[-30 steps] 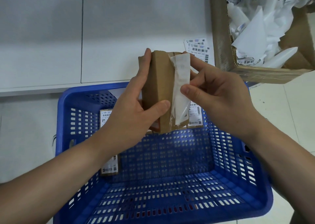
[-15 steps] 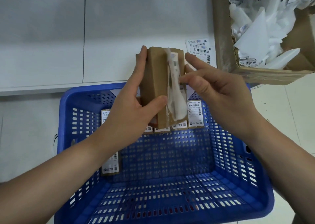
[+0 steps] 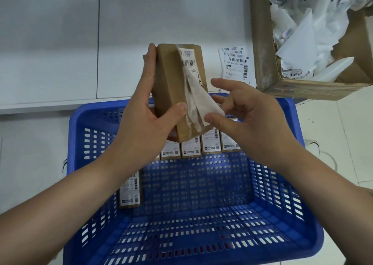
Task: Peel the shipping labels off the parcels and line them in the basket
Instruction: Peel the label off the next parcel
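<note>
Head view shows us two bare hands at the centre of the frame, above a blue basket [image 3: 282,184] that fills the lower half. Our left hand [image 3: 145,121] grips a brown cardboard parcel [image 3: 171,87], held upright and slightly tilted: the thumb presses on its front face and the fingers wrap round its left side. Our right hand [image 3: 248,121] pinches the loose lower corner of a white shipping label [image 3: 199,101] between thumb and a bent finger, while the index finger stretches out straight toward the parcel. The lower part of the label is lifted and folded away from the box; its upper part, with a barcode, lies on the box face.

Behind the hands we see a row of parcels [image 3: 210,143] standing side by side against the far wall of the basket, printed labels facing us. One more boxed parcel [image 3: 130,192] leans at the left wall. Above the basket, right of centre, a few flat labels [image 3: 235,65] lie on the pale surface. In the upper right corner a cardboard box [image 3: 262,48] holds crumpled white paper scraps [image 3: 302,22].
</note>
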Motion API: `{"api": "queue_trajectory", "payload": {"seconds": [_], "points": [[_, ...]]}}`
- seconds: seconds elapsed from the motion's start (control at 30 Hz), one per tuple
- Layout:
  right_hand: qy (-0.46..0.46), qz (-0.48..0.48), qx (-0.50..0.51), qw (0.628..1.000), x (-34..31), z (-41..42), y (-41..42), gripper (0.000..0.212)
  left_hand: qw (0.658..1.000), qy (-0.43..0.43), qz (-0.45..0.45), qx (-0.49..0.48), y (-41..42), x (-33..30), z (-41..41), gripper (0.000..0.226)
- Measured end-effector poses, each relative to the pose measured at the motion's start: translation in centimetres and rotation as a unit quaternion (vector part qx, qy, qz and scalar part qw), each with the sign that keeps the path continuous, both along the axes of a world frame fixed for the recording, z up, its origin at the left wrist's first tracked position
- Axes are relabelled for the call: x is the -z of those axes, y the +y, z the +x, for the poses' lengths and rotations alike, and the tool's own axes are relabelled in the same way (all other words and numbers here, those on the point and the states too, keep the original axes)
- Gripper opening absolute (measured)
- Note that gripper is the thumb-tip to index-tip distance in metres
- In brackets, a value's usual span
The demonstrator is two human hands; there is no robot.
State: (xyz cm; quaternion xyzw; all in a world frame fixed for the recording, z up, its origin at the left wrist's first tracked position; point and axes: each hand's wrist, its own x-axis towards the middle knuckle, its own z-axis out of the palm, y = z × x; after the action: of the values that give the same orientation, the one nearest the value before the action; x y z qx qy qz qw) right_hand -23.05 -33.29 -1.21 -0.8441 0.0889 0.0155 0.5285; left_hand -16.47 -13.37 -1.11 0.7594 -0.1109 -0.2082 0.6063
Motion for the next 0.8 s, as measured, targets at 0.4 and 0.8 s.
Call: {"api": "queue_trajectory", "payload": {"seconds": [0.4,0.8], "points": [[0.028,-0.016,-0.012,0.999,-0.8,-0.2,-1.2,0.013,0.993,-0.095,0.061,0.024,-0.2,0.3,-0.3,0.097],[0.004,-0.024,-0.022,0.999,-1.9,0.0,-1.6,0.048,0.985,-0.136,0.084,0.069,-0.8,1.5,-1.7,0.093]]}}
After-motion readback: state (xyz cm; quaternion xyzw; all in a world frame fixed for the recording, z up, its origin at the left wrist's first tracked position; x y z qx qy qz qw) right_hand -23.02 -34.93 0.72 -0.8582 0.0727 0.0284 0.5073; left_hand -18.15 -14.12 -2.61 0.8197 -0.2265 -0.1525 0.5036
